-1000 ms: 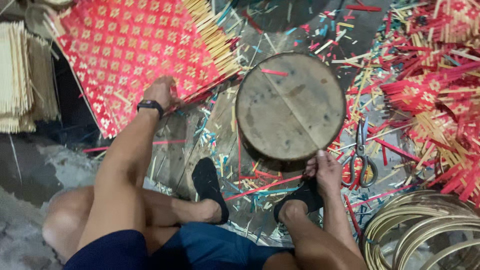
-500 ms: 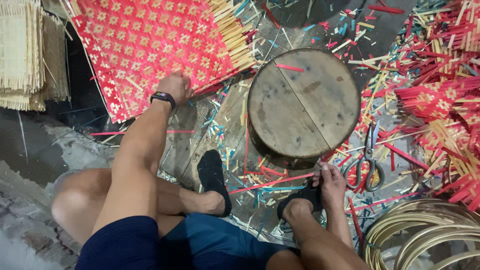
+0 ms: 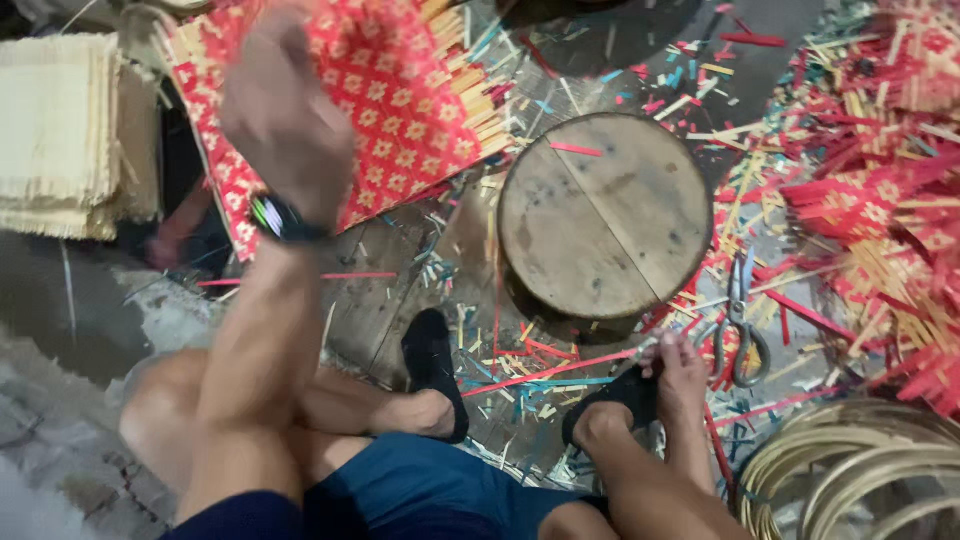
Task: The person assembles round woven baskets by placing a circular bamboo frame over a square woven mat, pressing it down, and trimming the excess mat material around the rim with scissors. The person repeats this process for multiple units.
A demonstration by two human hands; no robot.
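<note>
At far left a stack of pale woven mats (image 3: 55,135) lies on the floor; just right of it the left hand (image 3: 275,105), blurred and raised, with a dark watch (image 3: 280,218) at the wrist, hangs over a red woven mat (image 3: 385,95) patterned with small pale flowers and fringed with bare splints; whether its fingers grip the mat I cannot tell; at centre a round wooden block (image 3: 605,215), flat and scuffed, stands among coloured strip offcuts; below it the right hand (image 3: 682,370) has its fingers pinched on a thin red strip (image 3: 550,372); grey scissors (image 3: 738,325) lie just beside; coiled cane hoops (image 3: 850,470) sit at lower right.
</note>
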